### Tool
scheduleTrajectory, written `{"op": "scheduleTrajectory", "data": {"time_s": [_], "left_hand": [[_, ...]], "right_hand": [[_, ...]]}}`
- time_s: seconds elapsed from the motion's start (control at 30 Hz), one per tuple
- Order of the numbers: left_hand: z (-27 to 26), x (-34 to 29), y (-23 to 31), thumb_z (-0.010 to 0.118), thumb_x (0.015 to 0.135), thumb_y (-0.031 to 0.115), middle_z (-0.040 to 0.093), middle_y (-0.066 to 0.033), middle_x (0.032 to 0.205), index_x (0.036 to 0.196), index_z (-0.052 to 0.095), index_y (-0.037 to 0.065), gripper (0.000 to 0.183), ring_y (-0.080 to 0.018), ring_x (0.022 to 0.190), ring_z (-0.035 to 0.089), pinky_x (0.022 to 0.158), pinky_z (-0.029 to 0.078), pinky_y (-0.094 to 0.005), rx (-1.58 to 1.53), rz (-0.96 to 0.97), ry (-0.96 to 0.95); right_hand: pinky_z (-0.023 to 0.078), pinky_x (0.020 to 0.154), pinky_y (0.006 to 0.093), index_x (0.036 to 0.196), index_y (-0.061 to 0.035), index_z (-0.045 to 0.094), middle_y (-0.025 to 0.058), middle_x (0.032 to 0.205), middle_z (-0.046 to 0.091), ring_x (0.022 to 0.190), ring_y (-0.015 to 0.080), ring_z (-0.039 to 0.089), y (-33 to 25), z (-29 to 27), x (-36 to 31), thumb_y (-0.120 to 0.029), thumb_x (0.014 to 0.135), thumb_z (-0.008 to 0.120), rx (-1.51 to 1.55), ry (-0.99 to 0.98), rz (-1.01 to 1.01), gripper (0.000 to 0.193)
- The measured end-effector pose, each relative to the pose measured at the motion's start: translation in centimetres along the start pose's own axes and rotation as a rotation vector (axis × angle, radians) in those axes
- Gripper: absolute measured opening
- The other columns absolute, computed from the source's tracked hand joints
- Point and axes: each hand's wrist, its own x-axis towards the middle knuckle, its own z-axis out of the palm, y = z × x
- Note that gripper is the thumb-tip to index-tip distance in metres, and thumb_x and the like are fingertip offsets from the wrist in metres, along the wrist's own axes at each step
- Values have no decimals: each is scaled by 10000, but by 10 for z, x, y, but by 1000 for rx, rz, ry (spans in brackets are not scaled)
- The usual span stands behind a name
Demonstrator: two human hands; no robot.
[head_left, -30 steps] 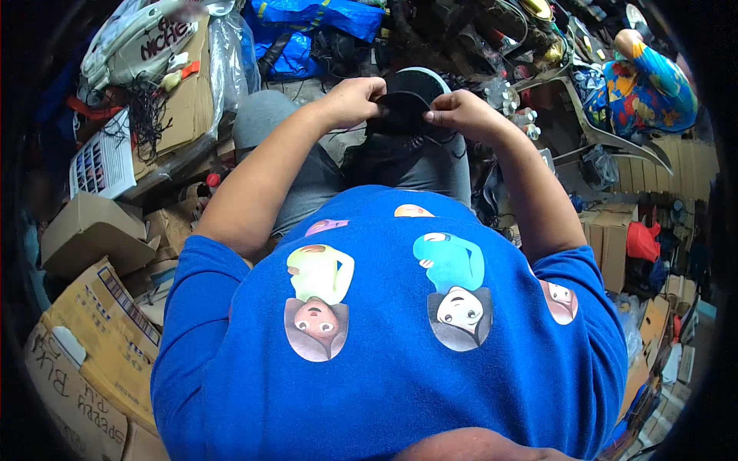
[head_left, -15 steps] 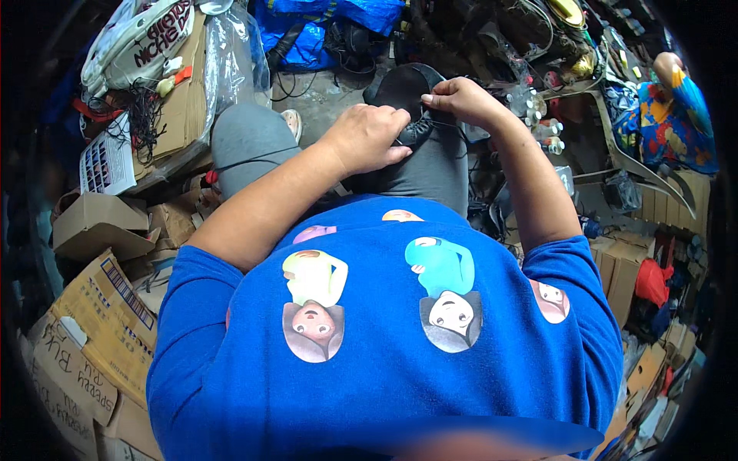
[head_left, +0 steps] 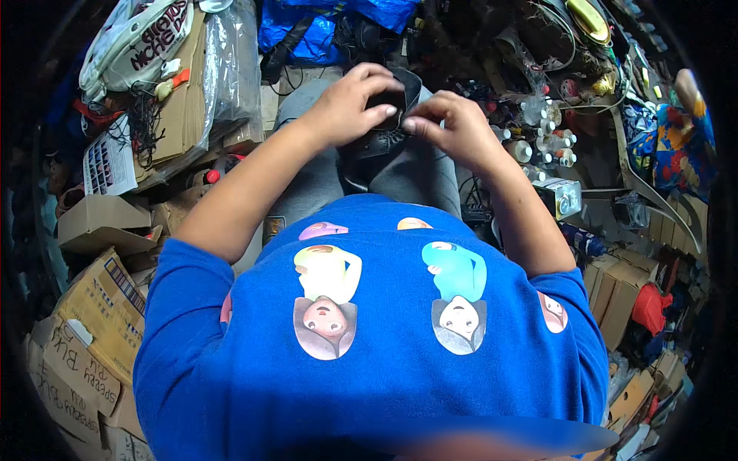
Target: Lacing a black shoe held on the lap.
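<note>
A black shoe (head_left: 384, 143) with a row of eyelets rests on my lap between my thighs. My left hand (head_left: 352, 106) curls over its left side, the thumb near the eyelets and the fingers bent over the dark opening. Some of those fingertips are lost against the black. On the shoe's right side my right hand (head_left: 455, 129) pinches thumb and forefinger together close to the eyelets. A thin dark shoelace seems to be in that pinch, though it barely shows. The lower part of the shoe is shaded.
Small bottles (head_left: 555, 146) crowd the floor to the right, beside a clear rectangular container (head_left: 560, 197). Cardboard boxes (head_left: 104, 223) and flattened cardboard (head_left: 183, 100) pile up on the left. A blue plastic bag (head_left: 307, 34) lies ahead, and a curved strip (head_left: 642, 180) stands at the far right.
My left knee has moved inward, and the shoe now sits farther left between my thighs. My left hand has risen and its fingers have lifted. My right hand has shifted slightly down and left.
</note>
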Motion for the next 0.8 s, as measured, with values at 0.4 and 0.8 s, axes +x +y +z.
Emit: {"op": "scheduleTrajectory", "data": {"time_s": [0.4,0.8], "left_hand": [[12,49,-12,760,700,210,575,-82,805,754,602,43,236,-194,792,563,699,444,-322,-195,-160,-494],[-16,68,-27,695,775,125,649,-38,808,936,678,14,196,-137,789,596,788,465,-282,-391,-129,-701]], "right_hand": [[417,840,395,770,-70,663,95,760,602,801,284,587,-15,-2,-23,-114,780,586,-510,-165,-199,89],[469,647,319,997,-74,684,112,801,578,711,215,602,-13,-5,-21,-102,823,616,9,-95,164,188]]}}
